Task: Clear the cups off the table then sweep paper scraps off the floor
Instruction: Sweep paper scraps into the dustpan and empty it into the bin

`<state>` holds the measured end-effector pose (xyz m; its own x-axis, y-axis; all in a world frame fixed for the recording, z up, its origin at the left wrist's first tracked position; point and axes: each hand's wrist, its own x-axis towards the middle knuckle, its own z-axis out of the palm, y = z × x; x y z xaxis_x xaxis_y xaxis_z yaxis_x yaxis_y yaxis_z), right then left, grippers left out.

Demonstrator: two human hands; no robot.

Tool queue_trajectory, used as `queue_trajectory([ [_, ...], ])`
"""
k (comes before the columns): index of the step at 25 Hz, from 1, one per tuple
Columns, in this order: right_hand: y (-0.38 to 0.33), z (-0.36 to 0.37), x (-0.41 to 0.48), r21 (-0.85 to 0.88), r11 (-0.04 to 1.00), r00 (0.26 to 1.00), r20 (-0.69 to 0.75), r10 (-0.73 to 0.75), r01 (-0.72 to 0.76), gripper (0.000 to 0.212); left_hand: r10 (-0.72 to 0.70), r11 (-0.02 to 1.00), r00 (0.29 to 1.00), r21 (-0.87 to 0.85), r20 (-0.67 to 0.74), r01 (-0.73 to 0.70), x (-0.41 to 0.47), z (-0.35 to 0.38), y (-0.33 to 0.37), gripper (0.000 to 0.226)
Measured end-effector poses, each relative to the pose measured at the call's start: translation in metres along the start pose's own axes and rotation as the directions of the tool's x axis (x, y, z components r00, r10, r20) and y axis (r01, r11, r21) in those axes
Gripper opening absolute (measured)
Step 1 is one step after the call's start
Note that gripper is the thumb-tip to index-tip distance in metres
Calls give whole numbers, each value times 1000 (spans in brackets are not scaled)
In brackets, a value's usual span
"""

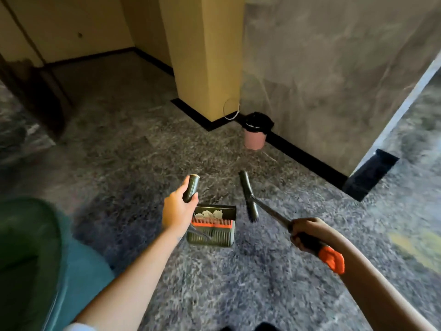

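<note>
A pink bin [254,137] with a black liner [259,121] stands against the grey wall [334,68] beside a yellow pillar [205,56]

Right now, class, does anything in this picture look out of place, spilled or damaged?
One oddity: a thin white wire curls in a loose loop at the foot of the yellow pillar, left of the pink bin, its ends joined to nothing I can see. Nothing is spilled; the paper scraps lie inside the dustpan.

Dark olive dustpan [212,237] with an orange comb strip [211,223] holding white paper scraps [210,214]; dark broom [249,194] with orange handle tip [333,260]; pink bin [254,139], black liner [257,123]; grey speckled floor [119,151]; yellow pillar [205,56]
</note>
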<state>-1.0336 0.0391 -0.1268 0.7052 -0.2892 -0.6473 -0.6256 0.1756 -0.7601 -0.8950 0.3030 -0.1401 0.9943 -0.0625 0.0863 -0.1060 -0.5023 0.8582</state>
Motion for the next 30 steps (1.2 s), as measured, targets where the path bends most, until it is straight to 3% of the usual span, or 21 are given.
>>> queue_trajectory([
  [8,-178,27,273,114,992,993,-103,58,-46,25,65,997,996,25,59,-67,339,95,-14,54],
  [12,-269,29,400,123,987,979,-161,127,-108,39,66,993,995,93,76,-74,502,138,-13,52],
  [20,-421,66,582,320,929,927,-254,275,-188,31,125,982,933,89,336,-164,791,206,-20,54],
  [26,-492,139,696,513,842,844,-367,391,-167,36,240,943,755,39,610,-332,988,248,-28,57],
  [30,-539,165,735,657,736,779,-371,506,-165,33,297,907,616,-15,729,-420,1069,279,-20,56],
])
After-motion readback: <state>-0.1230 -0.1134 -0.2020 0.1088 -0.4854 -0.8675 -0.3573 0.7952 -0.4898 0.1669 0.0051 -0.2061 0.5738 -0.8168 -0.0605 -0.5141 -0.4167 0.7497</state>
